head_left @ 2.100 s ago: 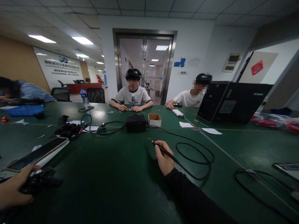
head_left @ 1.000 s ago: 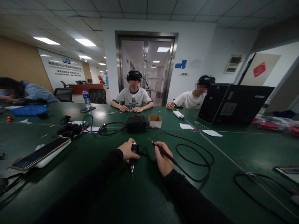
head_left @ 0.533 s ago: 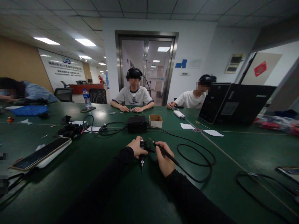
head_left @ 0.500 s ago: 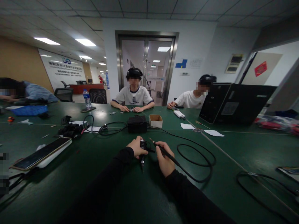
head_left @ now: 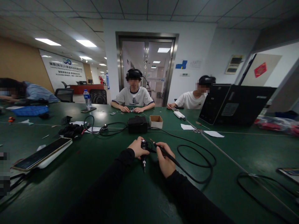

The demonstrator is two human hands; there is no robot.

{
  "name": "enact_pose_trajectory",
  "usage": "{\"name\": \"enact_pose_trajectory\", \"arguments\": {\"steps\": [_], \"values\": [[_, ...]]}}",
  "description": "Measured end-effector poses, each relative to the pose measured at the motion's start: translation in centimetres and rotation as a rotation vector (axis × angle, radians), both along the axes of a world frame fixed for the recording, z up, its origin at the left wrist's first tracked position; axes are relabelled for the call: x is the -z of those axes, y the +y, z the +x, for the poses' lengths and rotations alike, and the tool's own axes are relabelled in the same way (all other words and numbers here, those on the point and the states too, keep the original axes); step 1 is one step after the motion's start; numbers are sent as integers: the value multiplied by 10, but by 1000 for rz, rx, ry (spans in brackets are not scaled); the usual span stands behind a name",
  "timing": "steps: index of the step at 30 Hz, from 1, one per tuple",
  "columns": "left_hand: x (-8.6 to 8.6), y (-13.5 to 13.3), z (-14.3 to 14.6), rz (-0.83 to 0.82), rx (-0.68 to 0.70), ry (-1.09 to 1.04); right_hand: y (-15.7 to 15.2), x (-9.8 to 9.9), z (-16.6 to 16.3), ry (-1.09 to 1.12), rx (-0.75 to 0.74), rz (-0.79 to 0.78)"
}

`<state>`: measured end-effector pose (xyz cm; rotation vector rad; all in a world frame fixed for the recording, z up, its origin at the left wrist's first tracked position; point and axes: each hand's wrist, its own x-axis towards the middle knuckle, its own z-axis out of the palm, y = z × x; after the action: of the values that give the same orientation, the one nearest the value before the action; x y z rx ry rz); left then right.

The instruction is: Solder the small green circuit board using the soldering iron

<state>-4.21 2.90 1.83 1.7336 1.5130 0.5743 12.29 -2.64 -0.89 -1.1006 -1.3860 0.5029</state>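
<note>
My left hand [head_left: 137, 148] is closed around a small black object with a silver pointed tip [head_left: 144, 163]. The tip points down towards me, and a thin black loop shows beside the fingers; most of the object's body is hidden by the hand. In my right hand [head_left: 166, 159] is a black soldering iron [head_left: 163, 150], held like a pen. Its thin tip points up and left, close to the left hand's object; whether they touch I cannot tell. The iron's black cable [head_left: 196, 179] curls right across the green table [head_left: 130, 199].
Beyond my hands stand a black box [head_left: 137, 125] and a small open cardboard box [head_left: 156, 121]. On the left lie a phone [head_left: 44, 153] and tangled black cables [head_left: 71, 130]. A black computer case [head_left: 235, 104] stands at the right. Two people sit opposite; another leans at far left.
My left hand has shifted slightly to the right with the silver-tipped black object, and the object has turned a little. The right hand and soldering iron are almost still.
</note>
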Motion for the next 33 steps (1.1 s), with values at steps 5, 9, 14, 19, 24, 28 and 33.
{"name": "enact_pose_trajectory", "arguments": {"steps": [5, 9, 14, 19, 24, 28, 33], "values": [[-5, -2, -1, -24, 2, 0, -1, -2, -1, 10, -8, -2], [-8, 11, -7, -113, -86, 31, -2, -3, -1, 10, 1, 6], [5, 37, -10, 140, -212, 32, -1, -2, -1, -2, 13, 11], [22, 39, -3, 203, -191, 19, -2, -4, -1, -1, -2, 20], [25, 37, -4, 220, -111, 51, -3, -5, -2, 2, -22, 25], [24, 40, -5, 231, -97, 55, -2, -2, -2, -3, -32, 19], [26, 39, -5, 226, -127, 19, -3, -3, -3, -11, -36, 26]]}}
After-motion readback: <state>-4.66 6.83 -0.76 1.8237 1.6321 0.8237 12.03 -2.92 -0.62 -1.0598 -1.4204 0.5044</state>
